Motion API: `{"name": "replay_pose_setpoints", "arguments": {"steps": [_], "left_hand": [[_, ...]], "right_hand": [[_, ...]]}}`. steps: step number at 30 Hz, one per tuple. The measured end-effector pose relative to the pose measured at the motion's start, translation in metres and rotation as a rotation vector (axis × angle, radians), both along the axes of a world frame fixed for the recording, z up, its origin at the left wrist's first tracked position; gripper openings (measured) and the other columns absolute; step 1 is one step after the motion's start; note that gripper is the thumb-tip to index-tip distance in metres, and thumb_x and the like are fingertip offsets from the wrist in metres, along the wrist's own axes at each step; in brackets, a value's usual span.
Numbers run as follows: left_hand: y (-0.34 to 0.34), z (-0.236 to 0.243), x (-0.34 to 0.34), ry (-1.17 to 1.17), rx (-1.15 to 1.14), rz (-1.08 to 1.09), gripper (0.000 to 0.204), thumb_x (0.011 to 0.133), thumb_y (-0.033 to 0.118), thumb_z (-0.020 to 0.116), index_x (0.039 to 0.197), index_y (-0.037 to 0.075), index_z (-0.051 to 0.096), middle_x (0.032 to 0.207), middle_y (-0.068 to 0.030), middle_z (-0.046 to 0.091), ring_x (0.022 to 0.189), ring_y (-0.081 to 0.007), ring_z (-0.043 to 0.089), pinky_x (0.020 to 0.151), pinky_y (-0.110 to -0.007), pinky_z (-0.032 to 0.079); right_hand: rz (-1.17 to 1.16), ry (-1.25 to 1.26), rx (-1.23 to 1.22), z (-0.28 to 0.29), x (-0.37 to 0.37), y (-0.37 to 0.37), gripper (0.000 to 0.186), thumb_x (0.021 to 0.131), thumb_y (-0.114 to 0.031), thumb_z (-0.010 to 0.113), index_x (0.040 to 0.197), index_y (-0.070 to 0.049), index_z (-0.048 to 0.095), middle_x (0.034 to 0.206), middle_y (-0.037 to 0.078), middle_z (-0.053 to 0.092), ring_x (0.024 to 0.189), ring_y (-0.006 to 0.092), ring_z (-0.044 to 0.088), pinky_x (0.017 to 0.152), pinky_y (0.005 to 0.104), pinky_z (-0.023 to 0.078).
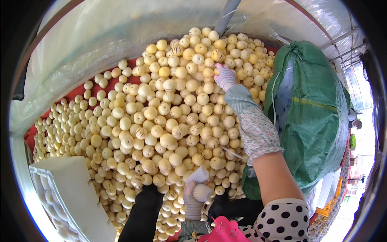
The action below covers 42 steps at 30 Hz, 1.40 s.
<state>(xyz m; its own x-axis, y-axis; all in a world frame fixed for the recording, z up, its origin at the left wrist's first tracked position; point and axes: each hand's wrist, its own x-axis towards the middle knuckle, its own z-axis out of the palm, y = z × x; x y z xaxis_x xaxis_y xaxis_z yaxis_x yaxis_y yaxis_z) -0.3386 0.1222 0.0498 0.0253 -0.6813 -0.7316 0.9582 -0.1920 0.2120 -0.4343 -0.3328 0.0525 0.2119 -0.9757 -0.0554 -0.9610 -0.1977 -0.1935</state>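
Observation:
A large heap of pale yellow pepino melons, many with brown streaks, spreads in front of me. My right hand, in a striped pink-tipped glove, reaches to the far side of the heap. Its fingers curl at a melon there, partly hidden by the hand. Close to my body, my left hand, in a striped glove, grips white foam net sleeves. One rounded foam net sits by its fingers; whether a melon is inside I cannot tell.
A big green woven sack with foam nets showing at its opening stands at the right. At the lower left is a white foam box with netted fruit. Clear plastic sheeting walls the far side, and red cloth lies under the heap.

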Motion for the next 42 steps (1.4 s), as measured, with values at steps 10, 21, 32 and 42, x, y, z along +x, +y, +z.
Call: {"name": "replay_pose_setpoints", "arguments": {"steps": [10,21,32,42], "left_hand": [[-0.024,0.073,-0.022,-0.803,-0.254,-0.168,0.062,0.082,0.003,0.063,0.137,0.0,0.035,0.124,-0.0091,0.051,0.101,-0.0159,0.057,0.084,-0.03,0.049],[0.038,0.135,-0.075,-0.123,-0.611,-0.585,0.077,0.075,0.055,0.07,0.123,0.0,0.046,0.09,-0.0164,0.065,0.076,-0.0249,0.067,0.067,-0.034,0.057],[0.099,0.126,-0.135,-0.587,-0.67,-0.79,0.064,0.083,0.012,0.07,0.136,0.0,0.036,0.12,-0.0091,0.055,0.104,-0.0156,0.056,0.087,-0.026,0.047],[0.116,0.172,-0.138,-0.218,-0.489,-1.194,0.072,0.078,0.058,0.063,0.126,0.007,0.046,0.101,-0.0112,0.061,0.072,-0.0208,0.065,0.058,-0.03,0.055]], "right_hand": [[-0.531,-1.322,1.116,0.056,-0.046,0.312,0.048,0.09,-0.054,0.047,0.094,-0.007,0.057,0.063,0.012,0.062,0.038,0.0159,0.05,0.034,0.0287,0.038],[-0.479,-1.532,0.636,0.156,-0.151,0.455,0.041,0.091,-0.04,0.057,0.112,-0.005,0.059,0.094,0.006,0.065,0.08,0.0119,0.062,0.071,0.0266,0.051],[-0.086,-0.822,-0.34,0.151,-0.185,0.57,0.024,0.071,-0.006,0.067,0.084,-0.006,0.047,0.075,0.011,0.05,0.062,0.0288,0.055,0.054,0.0365,0.045],[-0.5,-1.566,0.441,0.185,-0.239,0.599,0.018,0.078,-0.01,0.068,0.085,-0.003,0.053,0.067,0.0,0.055,0.052,0.0062,0.052,0.049,0.0189,0.043]]}}
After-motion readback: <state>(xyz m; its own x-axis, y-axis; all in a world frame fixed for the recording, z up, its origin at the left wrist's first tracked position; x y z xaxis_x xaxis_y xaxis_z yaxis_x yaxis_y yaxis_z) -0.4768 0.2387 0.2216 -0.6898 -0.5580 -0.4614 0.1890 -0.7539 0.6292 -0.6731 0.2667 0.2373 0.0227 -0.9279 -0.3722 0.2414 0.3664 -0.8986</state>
